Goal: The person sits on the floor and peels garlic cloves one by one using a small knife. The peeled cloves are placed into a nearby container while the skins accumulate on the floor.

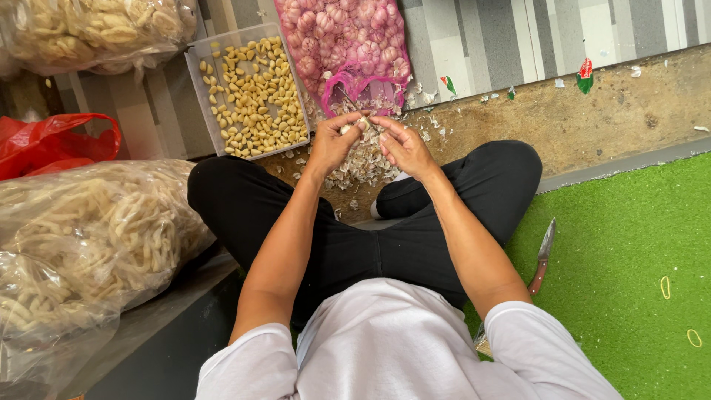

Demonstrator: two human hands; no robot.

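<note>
Nearest, a person in a white shirt is sitting cross-legged in black trousers on the floor, both forearms reaching forward over the knees. Beside the right thigh, a knife [543, 255] with a reddish handle is lying on the green mat [629, 259], and two yellow rubber bands [665, 287] are resting further toward the mat's right edge, leaving open green between them. Against the left thigh, clear bags of pale crackers [89, 237] are crowding the floor, with a red plastic bag [52, 141] behind them.

Just past the knees, the left hand [335, 142] and right hand [404, 148] are meeting, fingers curled closed around a small garlic clove [363, 124] pinched between both hands; a thin blade-like tip is showing above the left hand, though what it is cannot be told. Below them, a heap of papery garlic skins [363, 167] is spreading over the bare brown strip of floor, which is running open to the right.

Further out, a clear plastic tub [194, 55] of peeled cloves is sitting left of the hands, and a pink mesh sack of garlic bulbs [344, 41] is lying just beyond the fingers, its mouth toward them.
</note>
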